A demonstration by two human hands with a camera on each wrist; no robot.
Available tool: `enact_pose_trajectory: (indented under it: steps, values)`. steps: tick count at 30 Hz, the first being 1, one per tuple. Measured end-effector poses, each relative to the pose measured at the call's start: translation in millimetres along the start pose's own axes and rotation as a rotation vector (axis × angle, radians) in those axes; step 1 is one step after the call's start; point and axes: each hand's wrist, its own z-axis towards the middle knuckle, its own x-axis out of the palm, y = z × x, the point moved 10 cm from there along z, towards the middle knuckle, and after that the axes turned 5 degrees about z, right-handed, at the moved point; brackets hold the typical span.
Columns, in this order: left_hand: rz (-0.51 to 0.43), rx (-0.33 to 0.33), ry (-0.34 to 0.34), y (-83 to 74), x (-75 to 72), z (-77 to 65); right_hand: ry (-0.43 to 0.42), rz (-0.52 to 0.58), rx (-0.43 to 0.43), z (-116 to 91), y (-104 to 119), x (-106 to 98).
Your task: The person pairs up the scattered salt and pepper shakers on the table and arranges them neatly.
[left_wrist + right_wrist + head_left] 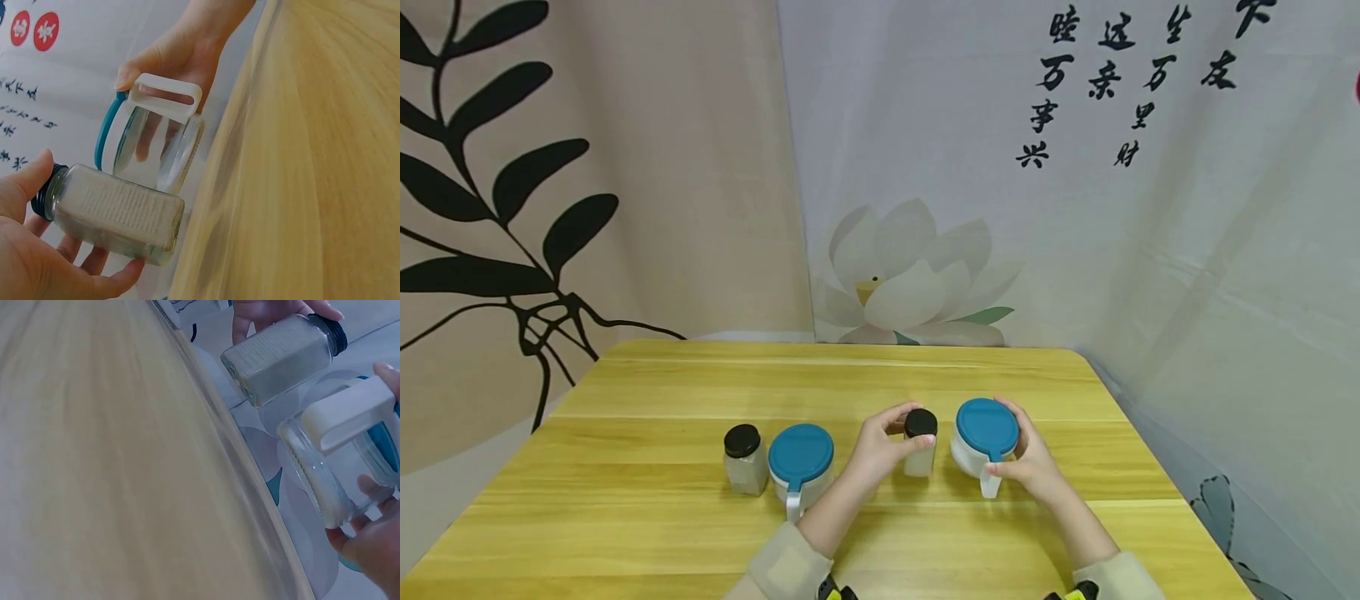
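My left hand (880, 446) grips a square glass spice jar (119, 212) with a black lid, thumb and fingers around it. A label with lines of print covers one side of the jar. On the right, my right hand (1033, 458) holds a round glass jar (337, 469) with a blue lid and a white handle. Its fingers curl around the glass, with the thumb by the handle. Both jars are upright, side by side and apart, and look raised a little off the table in the wrist views.
Left of my left hand stand another black-lidded glass jar (745, 462) and another blue-lidded jar (801, 458) with a white handle, close together. The wooden table (647, 533) ends at a back edge before a printed curtain (917, 167).
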Motion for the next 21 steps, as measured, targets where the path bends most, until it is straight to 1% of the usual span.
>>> enact_pose_trajectory:
  steps: [6,11,17,19,21]
  values:
    - [0.013,0.000,-0.008,1.9,-1.6,-2.7,0.009,0.003,0.004,-3.5,1.0,3.7]
    - [0.001,0.003,0.001,2.0,-1.7,-5.0,0.017,0.017,0.006,-6.2,-0.5,6.6]
    - [-0.001,-0.013,0.006,4.9,-2.7,-7.3,0.019,0.027,0.027,-9.3,-3.5,9.3]
    - [-0.003,-0.017,0.007,3.0,-3.4,-9.1,0.024,0.026,0.028,-9.9,-3.9,10.5]
    - [-0.001,-0.016,0.012,-3.9,-4.5,-12.9,0.033,0.027,0.021,-10.4,-3.7,11.8]
